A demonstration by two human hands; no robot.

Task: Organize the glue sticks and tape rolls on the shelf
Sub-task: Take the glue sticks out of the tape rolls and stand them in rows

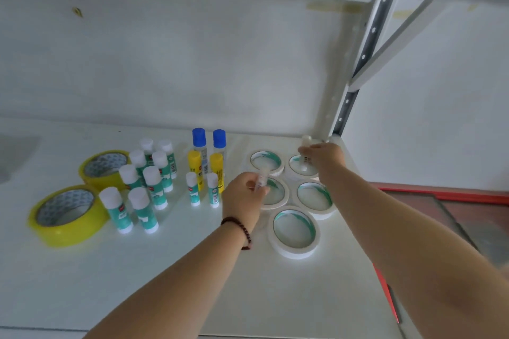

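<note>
Here each hand (left (245,192), right (325,157)) grips a glue stick (261,177) over white tape rolls (293,231).

Glue sticks (143,181) upright, clustered left-centre on shelf (275,297); white tape rolls (294,231) flat right; yellow rolls (68,215) far left.

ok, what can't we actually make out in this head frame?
- Item in the left hand: motion-blurred and mostly covered by the grip; likely a glue stick, type unreadable.
- Item in the right hand: pale stick, label blurred, base hidden by fingers.
- White tape roll under the left hand: partly covered.
- Teal glue sticks: label print too small to read.
- Red-edged object: cut off at the right edge.
</note>
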